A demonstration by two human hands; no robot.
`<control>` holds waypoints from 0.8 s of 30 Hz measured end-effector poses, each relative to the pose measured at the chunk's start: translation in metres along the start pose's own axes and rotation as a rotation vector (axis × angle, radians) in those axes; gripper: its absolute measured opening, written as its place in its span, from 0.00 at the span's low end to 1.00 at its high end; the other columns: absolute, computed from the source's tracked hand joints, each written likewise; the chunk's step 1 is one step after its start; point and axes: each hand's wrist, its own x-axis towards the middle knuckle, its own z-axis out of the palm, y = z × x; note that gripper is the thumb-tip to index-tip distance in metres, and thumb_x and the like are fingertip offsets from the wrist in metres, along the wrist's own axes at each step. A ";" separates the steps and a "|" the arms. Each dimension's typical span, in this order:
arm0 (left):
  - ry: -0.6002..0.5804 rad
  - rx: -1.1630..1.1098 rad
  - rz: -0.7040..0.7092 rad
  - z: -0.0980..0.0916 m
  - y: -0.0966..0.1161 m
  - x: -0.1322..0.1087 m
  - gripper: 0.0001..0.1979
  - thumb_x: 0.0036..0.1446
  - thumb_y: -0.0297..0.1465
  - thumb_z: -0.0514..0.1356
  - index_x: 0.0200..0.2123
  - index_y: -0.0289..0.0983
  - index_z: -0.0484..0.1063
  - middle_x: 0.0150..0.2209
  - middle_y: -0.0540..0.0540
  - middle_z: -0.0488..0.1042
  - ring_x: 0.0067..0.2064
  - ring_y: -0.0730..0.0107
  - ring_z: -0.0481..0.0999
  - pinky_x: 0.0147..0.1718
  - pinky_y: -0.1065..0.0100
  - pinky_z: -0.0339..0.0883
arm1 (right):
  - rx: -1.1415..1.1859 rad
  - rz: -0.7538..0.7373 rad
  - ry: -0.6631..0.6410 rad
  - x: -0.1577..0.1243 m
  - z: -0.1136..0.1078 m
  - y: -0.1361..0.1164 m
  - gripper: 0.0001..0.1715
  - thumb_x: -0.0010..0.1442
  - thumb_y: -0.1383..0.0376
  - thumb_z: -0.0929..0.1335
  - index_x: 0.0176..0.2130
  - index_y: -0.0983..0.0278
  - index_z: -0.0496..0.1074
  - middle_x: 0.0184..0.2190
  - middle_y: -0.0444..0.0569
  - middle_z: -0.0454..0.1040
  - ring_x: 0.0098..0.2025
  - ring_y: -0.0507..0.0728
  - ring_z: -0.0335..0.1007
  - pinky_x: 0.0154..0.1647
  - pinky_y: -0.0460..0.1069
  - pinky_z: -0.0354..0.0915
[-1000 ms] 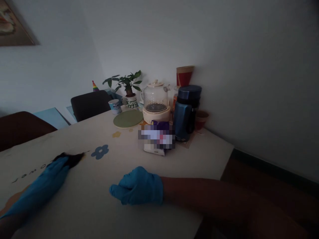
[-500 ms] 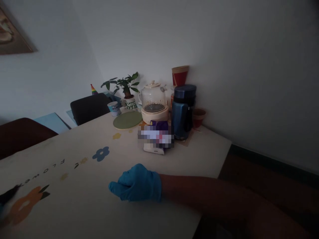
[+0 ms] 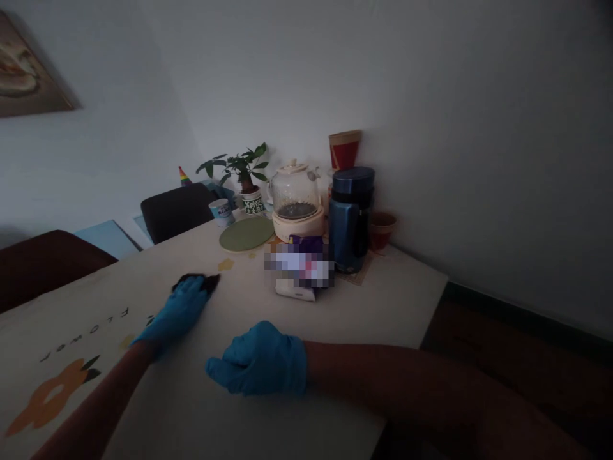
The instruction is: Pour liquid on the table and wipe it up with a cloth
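My left hand (image 3: 178, 313), in a blue glove, presses a dark cloth (image 3: 211, 285) onto the table near its far left side. The fingers lie over the cloth, which shows beyond and beside them. My right hand (image 3: 261, 359), gloved in blue too, rests on the table as a loose fist with the thumb pointing left. Nothing shows in it. A soft purple and white packet (image 3: 297, 291), partly blurred, lies just beyond my right hand. The table (image 3: 186, 396) has a pale top printed with flowers and letters.
Behind the packet stand a glass kettle (image 3: 294, 188) on its base, a blue tumbler (image 3: 348, 233) and red paper cups (image 3: 382, 233). To their left are a round green mat (image 3: 246, 234), a small can (image 3: 221, 212) and a potted plant (image 3: 251, 198). Chairs (image 3: 175, 212) line the left edge.
My left hand has come from the lower left edge with the dark cloth, moving across the table away from me and to the right. My right hand has hardly moved.
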 end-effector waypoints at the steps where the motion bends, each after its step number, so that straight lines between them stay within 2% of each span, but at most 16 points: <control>1: -0.023 -0.038 0.024 -0.002 0.023 0.014 0.32 0.69 0.38 0.41 0.70 0.28 0.59 0.72 0.33 0.56 0.74 0.51 0.53 0.73 0.50 0.49 | 0.010 -0.006 -0.029 0.000 -0.004 0.001 0.24 0.64 0.57 0.71 0.20 0.63 0.69 0.19 0.40 0.70 0.23 0.49 0.61 0.22 0.48 0.45; 4: -0.043 -0.085 0.051 -0.003 0.077 0.052 0.31 0.69 0.35 0.45 0.70 0.28 0.58 0.72 0.29 0.54 0.75 0.48 0.51 0.73 0.47 0.45 | 0.042 -0.066 -0.113 -0.001 -0.016 0.003 0.21 0.68 0.59 0.68 0.25 0.63 0.75 0.22 0.39 0.71 0.23 0.49 0.59 0.22 0.49 0.42; 6: -0.051 -0.097 0.045 0.003 0.100 0.073 0.31 0.70 0.37 0.45 0.71 0.29 0.56 0.73 0.29 0.51 0.75 0.46 0.50 0.73 0.46 0.45 | 0.050 -0.110 -0.106 -0.002 -0.020 0.006 0.21 0.71 0.60 0.65 0.28 0.63 0.77 0.23 0.39 0.71 0.23 0.49 0.58 0.23 0.49 0.42; 8: -0.058 -0.107 0.050 0.009 0.113 0.086 0.31 0.70 0.38 0.46 0.72 0.32 0.56 0.73 0.30 0.52 0.74 0.45 0.52 0.72 0.46 0.47 | 0.044 -0.137 -0.054 -0.004 -0.017 0.009 0.23 0.72 0.61 0.64 0.28 0.63 0.77 0.22 0.40 0.70 0.23 0.49 0.56 0.23 0.49 0.42; 11: -0.066 -0.122 0.077 0.012 0.121 0.094 0.31 0.70 0.39 0.46 0.72 0.35 0.57 0.73 0.32 0.52 0.74 0.43 0.52 0.73 0.46 0.46 | -0.011 -0.164 0.037 -0.007 -0.006 0.014 0.25 0.72 0.60 0.64 0.25 0.62 0.76 0.20 0.40 0.69 0.22 0.50 0.55 0.23 0.50 0.40; 13: -0.079 -0.134 0.116 0.009 0.123 0.092 0.30 0.71 0.38 0.46 0.72 0.36 0.59 0.74 0.34 0.52 0.74 0.44 0.51 0.73 0.46 0.43 | -0.053 -0.172 0.074 -0.008 0.000 0.016 0.25 0.71 0.60 0.63 0.24 0.62 0.75 0.19 0.41 0.68 0.21 0.50 0.54 0.23 0.50 0.39; 17: -0.109 -0.167 0.229 0.001 0.126 0.073 0.29 0.70 0.36 0.46 0.71 0.38 0.60 0.74 0.40 0.54 0.75 0.52 0.51 0.75 0.50 0.41 | -0.069 -0.185 0.107 -0.009 0.006 0.018 0.25 0.71 0.61 0.64 0.24 0.62 0.74 0.18 0.42 0.68 0.20 0.50 0.53 0.23 0.51 0.40; 19: -0.125 -0.193 0.310 -0.004 0.127 0.058 0.29 0.70 0.36 0.46 0.71 0.38 0.60 0.73 0.41 0.55 0.75 0.56 0.51 0.75 0.52 0.41 | -0.085 -0.197 0.190 -0.009 0.008 0.018 0.28 0.72 0.61 0.63 0.21 0.63 0.72 0.17 0.43 0.67 0.20 0.51 0.52 0.23 0.52 0.40; 22: -0.149 -0.239 0.448 -0.010 0.127 0.027 0.28 0.72 0.37 0.44 0.70 0.39 0.63 0.73 0.44 0.56 0.75 0.59 0.51 0.76 0.54 0.40 | -0.107 -0.225 0.381 -0.008 0.007 0.016 0.32 0.74 0.59 0.60 0.19 0.62 0.69 0.15 0.43 0.63 0.19 0.51 0.50 0.23 0.52 0.40; 24: -0.159 -0.266 0.532 -0.013 0.123 0.002 0.27 0.72 0.38 0.45 0.70 0.41 0.63 0.73 0.45 0.56 0.75 0.59 0.51 0.76 0.53 0.40 | -0.105 -0.267 0.411 -0.009 0.004 0.015 0.31 0.74 0.60 0.60 0.21 0.62 0.71 0.15 0.43 0.62 0.20 0.52 0.52 0.24 0.52 0.42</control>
